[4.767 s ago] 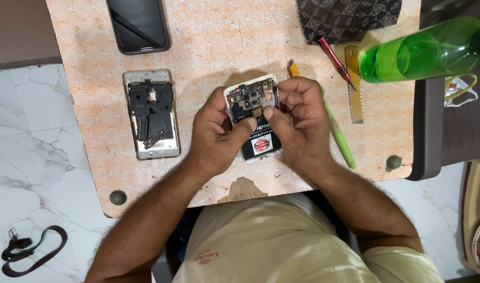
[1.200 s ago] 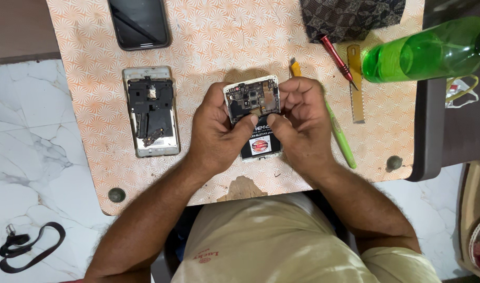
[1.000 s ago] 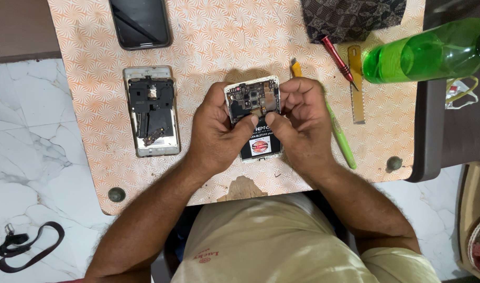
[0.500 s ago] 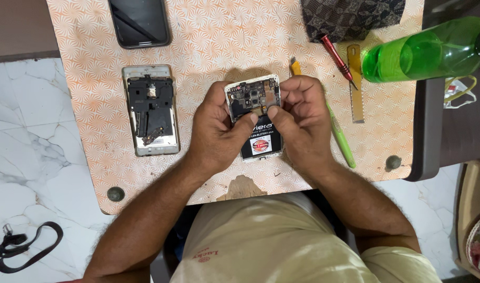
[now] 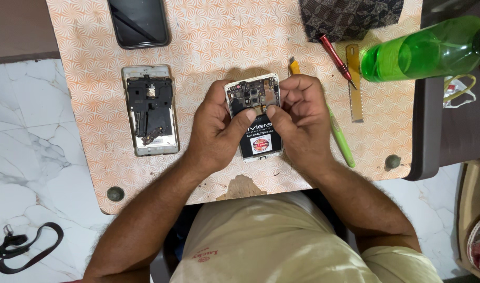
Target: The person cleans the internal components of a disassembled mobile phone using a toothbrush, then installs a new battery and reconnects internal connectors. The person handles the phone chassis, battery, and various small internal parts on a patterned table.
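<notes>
— So, what have the hands got?
— Both grip the opened phone [image 5: 254,118] over the worktop [image 5: 208,57]: left hand [image 5: 217,131] curled round its left edge, right hand [image 5: 298,118] closed on the right, thumbs pressing near the circuit board.
</notes>
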